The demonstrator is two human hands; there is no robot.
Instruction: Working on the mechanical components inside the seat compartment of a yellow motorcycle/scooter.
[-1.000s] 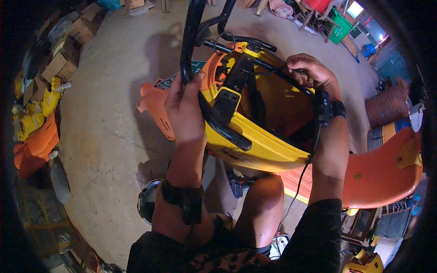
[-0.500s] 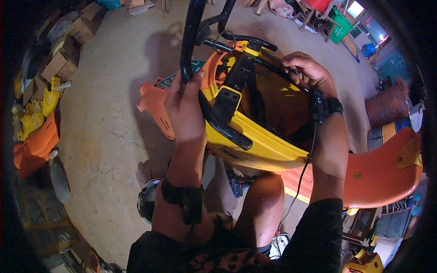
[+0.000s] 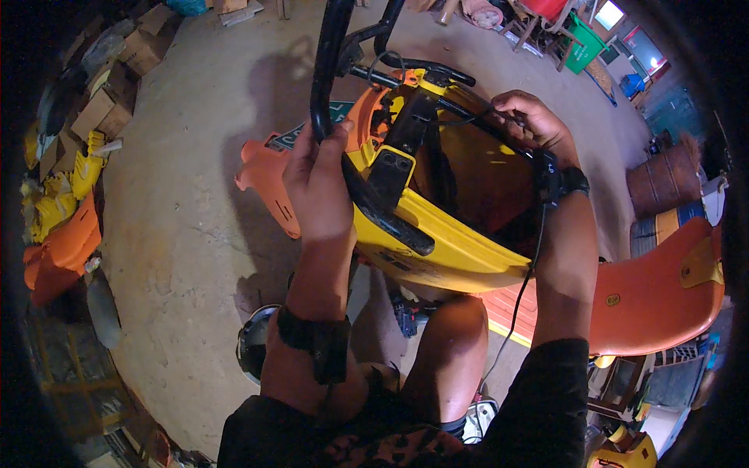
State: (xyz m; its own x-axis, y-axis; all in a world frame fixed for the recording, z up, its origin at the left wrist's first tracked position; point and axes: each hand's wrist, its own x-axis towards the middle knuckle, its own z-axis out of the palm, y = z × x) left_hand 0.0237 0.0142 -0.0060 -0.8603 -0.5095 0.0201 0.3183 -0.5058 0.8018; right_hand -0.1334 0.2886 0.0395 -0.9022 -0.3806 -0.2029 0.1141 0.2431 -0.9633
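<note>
My left hand (image 3: 318,187) wraps around a black metal tube (image 3: 331,58) at the left side of an upright yellow-and-orange vehicle front. The yellow body panel (image 3: 445,238) lies below a black central bracket (image 3: 406,129). At the far right of the opening, my right hand (image 3: 534,123) pinches a thin black cable (image 3: 460,122) that runs from the bracket. Part of the cable is hidden behind the fingers. A black curved tube end (image 3: 406,238) juts out just right of my left wrist.
An orange seat (image 3: 651,300) is at the right. On the left floor lie an orange panel (image 3: 62,253), yellow parts (image 3: 87,168) and cardboard boxes (image 3: 109,101). A helmet-like round object (image 3: 253,343) sits beside my left forearm; a green bin (image 3: 583,45) stands far right.
My right hand has shifted slightly, and more of the thin cable shows between it and the bracket. My left hand keeps its hold on the tube.
</note>
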